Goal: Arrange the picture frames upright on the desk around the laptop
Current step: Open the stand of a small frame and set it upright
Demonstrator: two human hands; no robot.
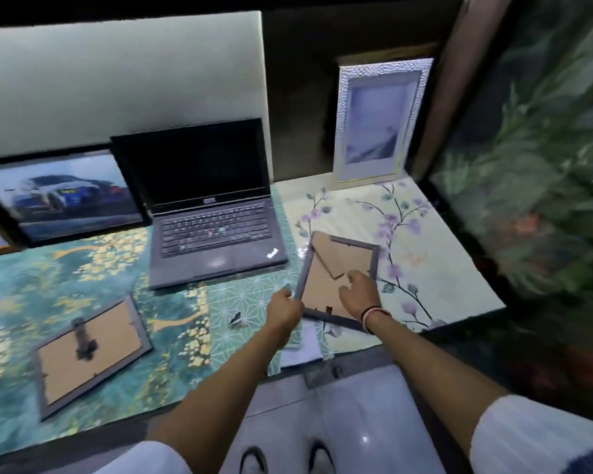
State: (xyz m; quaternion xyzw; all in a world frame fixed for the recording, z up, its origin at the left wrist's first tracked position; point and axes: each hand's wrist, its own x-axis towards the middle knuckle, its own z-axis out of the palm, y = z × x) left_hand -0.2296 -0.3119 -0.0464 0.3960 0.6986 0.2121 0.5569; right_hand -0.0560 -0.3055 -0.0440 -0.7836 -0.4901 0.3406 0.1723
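Pale wall panel (117, 80) behind desk at left w/ dark wall (298, 97) beside it; glossy white tile floor (356, 422) below; leafy-print curtain (545, 148) at right.

- The silver frame (384, 121) has a hammered, shiny metal-looking border.
- The grey frame (336, 278) in the hands shows a matt brown cardboard back.
- The second grey frame (89, 354), lying flat, has the same cardboard back.
- The laptop (213, 213) is matt dark plastic.
- The car picture (65, 196) has a glossy front.
- The desk covering (425, 248) looks smooth and printed.
- The floor tiles (356, 422) are glossy.
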